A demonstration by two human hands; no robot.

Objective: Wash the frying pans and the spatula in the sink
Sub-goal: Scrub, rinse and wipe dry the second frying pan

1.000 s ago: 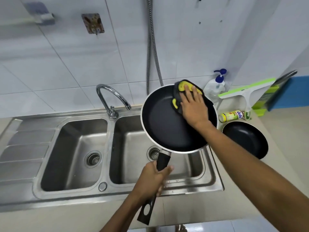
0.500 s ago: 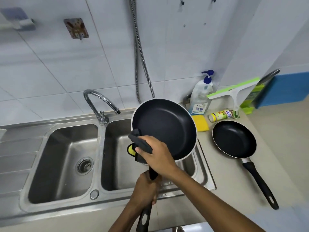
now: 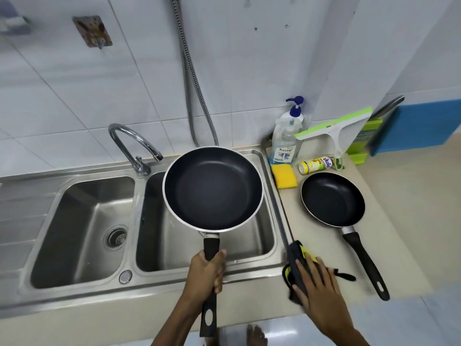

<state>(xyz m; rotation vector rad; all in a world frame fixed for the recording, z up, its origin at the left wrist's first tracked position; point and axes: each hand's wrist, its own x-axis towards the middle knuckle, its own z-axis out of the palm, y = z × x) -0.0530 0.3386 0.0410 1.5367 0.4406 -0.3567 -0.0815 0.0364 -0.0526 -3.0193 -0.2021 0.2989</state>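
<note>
My left hand (image 3: 207, 270) grips the black handle of a large black frying pan (image 3: 213, 188), holding it level above the right basin of the steel double sink (image 3: 79, 245). My right hand (image 3: 316, 280) lies with straight fingers on a black and yellow scrubbing cloth (image 3: 295, 265), pressing it onto the counter right of the sink. A smaller black frying pan (image 3: 333, 198) sits on the counter further right, its handle pointing toward me. No spatula is in view.
A curved tap (image 3: 132, 143) stands behind the sink divider. A yellow sponge (image 3: 284, 176), a pump soap bottle (image 3: 287, 141), a small lying bottle (image 3: 316, 164) and a green-and-white squeegee (image 3: 334, 128) crowd the back right corner. A metal hose (image 3: 189, 78) hangs on the tiled wall.
My right hand carried the cloth off the large pan, down past its near rim, and onto the counter right of the sink. The pan tilted down to level over the right basin.
</note>
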